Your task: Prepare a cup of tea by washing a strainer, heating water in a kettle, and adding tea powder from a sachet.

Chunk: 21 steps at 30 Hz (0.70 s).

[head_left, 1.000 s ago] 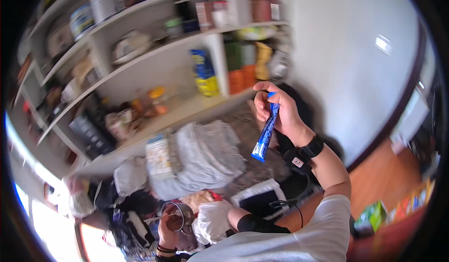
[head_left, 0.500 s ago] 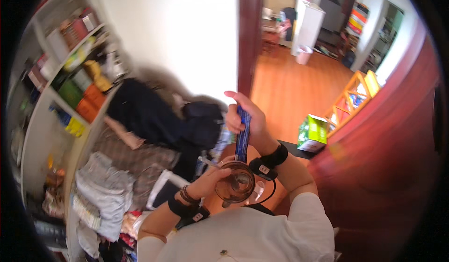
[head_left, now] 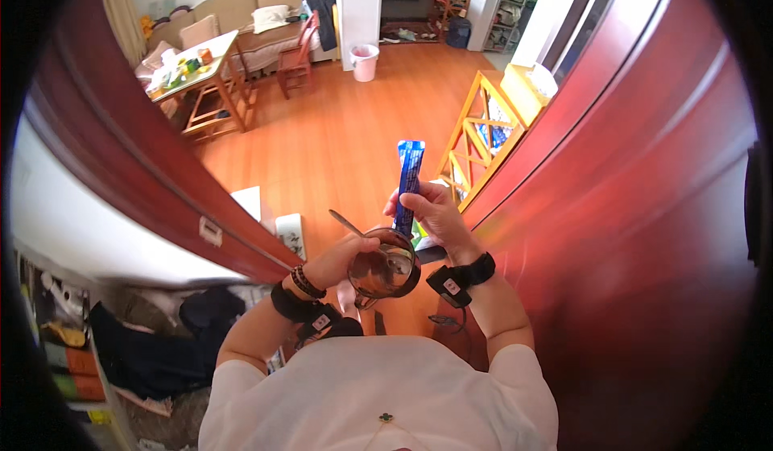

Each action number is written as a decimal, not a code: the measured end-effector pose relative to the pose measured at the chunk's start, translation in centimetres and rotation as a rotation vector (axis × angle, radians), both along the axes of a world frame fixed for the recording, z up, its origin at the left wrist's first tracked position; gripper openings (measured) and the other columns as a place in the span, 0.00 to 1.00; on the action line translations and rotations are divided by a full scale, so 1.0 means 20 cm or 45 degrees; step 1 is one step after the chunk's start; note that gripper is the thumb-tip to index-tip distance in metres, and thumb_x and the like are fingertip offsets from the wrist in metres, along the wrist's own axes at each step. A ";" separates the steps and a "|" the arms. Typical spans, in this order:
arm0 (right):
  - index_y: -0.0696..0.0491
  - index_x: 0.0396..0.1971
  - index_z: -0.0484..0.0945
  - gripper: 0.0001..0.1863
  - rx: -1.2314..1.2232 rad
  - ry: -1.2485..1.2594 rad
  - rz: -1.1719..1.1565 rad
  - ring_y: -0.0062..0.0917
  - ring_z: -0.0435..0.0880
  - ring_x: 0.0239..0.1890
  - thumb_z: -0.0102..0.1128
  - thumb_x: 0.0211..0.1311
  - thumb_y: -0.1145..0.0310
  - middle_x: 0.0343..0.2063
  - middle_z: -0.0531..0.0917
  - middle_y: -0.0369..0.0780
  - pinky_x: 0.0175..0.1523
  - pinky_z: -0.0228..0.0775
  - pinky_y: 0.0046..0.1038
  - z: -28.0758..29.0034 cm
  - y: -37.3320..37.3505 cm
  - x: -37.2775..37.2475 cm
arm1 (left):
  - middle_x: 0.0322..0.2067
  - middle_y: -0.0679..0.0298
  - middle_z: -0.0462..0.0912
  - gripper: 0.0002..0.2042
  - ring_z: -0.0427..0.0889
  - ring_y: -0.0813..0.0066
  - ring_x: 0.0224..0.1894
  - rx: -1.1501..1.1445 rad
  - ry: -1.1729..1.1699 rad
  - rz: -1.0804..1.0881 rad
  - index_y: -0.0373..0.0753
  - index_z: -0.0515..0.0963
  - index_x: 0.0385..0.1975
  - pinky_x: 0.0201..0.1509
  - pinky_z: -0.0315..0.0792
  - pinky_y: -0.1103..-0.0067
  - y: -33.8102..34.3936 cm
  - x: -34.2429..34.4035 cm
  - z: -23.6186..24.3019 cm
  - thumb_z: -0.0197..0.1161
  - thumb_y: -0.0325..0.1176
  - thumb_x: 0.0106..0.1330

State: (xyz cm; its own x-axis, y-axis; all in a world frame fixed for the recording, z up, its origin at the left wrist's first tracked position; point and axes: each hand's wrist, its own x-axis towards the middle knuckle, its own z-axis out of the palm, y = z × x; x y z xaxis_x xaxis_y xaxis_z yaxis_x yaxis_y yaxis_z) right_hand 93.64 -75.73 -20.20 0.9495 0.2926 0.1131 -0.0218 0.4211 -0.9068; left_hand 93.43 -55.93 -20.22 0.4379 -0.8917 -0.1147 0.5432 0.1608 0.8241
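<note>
My left hand (head_left: 342, 258) grips a round metal cup (head_left: 386, 274), tilted so that I see into it, with a spoon (head_left: 346, 221) whose handle sticks out over the rim. My right hand (head_left: 431, 209) is closed on a slim blue sachet (head_left: 410, 161), held upright just beyond the cup's far rim, thumb across its front. The sachet's lower end is close behind the rim; whether it touches the cup I cannot tell.
A doorway with a dark red door (head_left: 612, 250) opens onto a wooden floor (head_left: 306, 145). Beyond stand a table (head_left: 201, 44), red chair (head_left: 299, 64), sofa (head_left: 245, 8) and pink bin (head_left: 364, 66). A yellow rack (head_left: 479, 149) is right; piled clothes (head_left: 141, 342) lie lower left.
My view has swung right from the shelves to face through the doorway. My left hand has raised the cup to below my right hand; the sachet now points up from the fingers.
</note>
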 end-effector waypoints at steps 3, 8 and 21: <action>0.62 0.41 0.70 0.17 -0.181 -0.094 0.160 0.25 0.75 0.41 0.53 0.56 0.65 0.37 0.77 0.45 0.48 0.65 0.25 0.08 -0.10 0.28 | 0.48 0.53 0.67 0.25 0.69 0.70 0.49 -0.146 0.018 -0.038 0.26 0.62 0.48 0.54 0.62 0.76 -0.12 0.38 -0.01 0.44 0.43 0.59; 0.56 0.28 0.69 0.09 -0.341 -0.185 -0.505 0.18 0.72 0.20 0.49 0.59 0.65 0.21 0.75 0.36 0.27 0.63 0.20 0.05 -0.31 0.93 | 0.51 0.50 0.63 0.15 0.68 0.66 0.49 -0.277 0.203 -0.088 0.37 0.67 0.38 0.55 0.60 0.74 -0.35 1.18 -0.17 0.45 0.41 0.59; 0.57 0.33 0.72 0.14 -1.824 -0.557 -1.330 0.33 0.77 0.22 0.55 0.53 0.62 0.20 0.76 0.46 0.26 0.67 0.31 -0.28 -1.10 2.57 | 0.38 0.50 0.72 0.11 0.73 0.60 0.39 0.560 -1.260 0.409 0.32 0.68 0.41 0.45 0.67 0.77 -0.71 3.02 -0.34 0.43 0.25 0.61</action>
